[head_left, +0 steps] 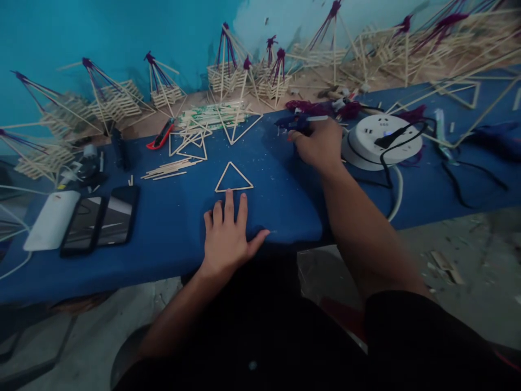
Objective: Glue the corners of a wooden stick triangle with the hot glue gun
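My left hand (226, 233) lies flat on the blue tabletop with its fingers spread. Its fingertips reach the base of a small triangle (222, 175) made of thin wooden sticks. Farther back on the right, my right hand (319, 142) is closed around a dark blue hot glue gun (291, 123). The gun's nozzle points left, and a pale glue stick (317, 118) shows at its back. My palm hides most of its handle. Loose sticks (169, 169) lie left of the triangle, with more stick triangles (188, 145) behind them.
Tent-like stick models (116, 100) with purple cord line the wall. A white power strip (382, 138) with black cables stands right of my forearm. Phones (118, 214), a white power bank (52, 220) and a red cutter (161, 136) lie on the left. Packaged sticks (215, 115) lie at the back.
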A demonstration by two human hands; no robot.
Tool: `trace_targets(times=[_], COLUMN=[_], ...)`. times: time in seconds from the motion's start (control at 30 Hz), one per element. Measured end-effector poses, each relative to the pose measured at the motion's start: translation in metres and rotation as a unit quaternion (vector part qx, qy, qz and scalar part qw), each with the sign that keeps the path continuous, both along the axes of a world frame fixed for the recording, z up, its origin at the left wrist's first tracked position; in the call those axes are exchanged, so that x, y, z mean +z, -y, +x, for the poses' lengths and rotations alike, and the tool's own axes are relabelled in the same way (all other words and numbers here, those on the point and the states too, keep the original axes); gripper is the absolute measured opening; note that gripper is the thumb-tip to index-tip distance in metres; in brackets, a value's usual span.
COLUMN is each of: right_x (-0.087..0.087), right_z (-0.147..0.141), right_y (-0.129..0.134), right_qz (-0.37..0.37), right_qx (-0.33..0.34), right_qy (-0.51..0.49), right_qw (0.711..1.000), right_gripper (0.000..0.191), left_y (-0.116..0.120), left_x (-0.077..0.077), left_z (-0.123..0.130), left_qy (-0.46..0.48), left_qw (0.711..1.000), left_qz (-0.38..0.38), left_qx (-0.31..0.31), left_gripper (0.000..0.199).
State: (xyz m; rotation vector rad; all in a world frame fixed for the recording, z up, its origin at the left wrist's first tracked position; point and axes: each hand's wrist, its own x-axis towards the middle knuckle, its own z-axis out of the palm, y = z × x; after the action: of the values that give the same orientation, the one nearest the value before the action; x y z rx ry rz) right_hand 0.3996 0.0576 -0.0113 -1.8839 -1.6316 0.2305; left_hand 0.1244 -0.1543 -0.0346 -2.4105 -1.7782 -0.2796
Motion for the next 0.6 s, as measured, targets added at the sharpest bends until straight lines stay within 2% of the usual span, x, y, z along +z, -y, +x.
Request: trace_targets(times=[0.3,0.47,0.6], right_x=[0.011,0.022,0.026], right_z=[-0.017,-0.024,-0.028], right_y=[0.003,-0.024,-0.049], right_qz=[-0.067,-0.078,-0.064], right_qx=[-0.042,-0.036,-0.018], right_qy=[0.062,0.087,0.08], right_qw=[0.995,0.992,0.995], right_gripper=[0.033,0.043,0.04], left_y=[-0.001,-0.002,-0.003], left_x=[0.002,0.005,0.009], left_z=[0.0,0.002,0.003], left_qy=[-0.005,0.0,-0.001], left_qw=[1.0,1.0,0.999], left_qz=[-0.007,-0.028,-0.043], left_qx=[0.005,0.01,0.021], left_gripper=[0.093,0.093,0.094])
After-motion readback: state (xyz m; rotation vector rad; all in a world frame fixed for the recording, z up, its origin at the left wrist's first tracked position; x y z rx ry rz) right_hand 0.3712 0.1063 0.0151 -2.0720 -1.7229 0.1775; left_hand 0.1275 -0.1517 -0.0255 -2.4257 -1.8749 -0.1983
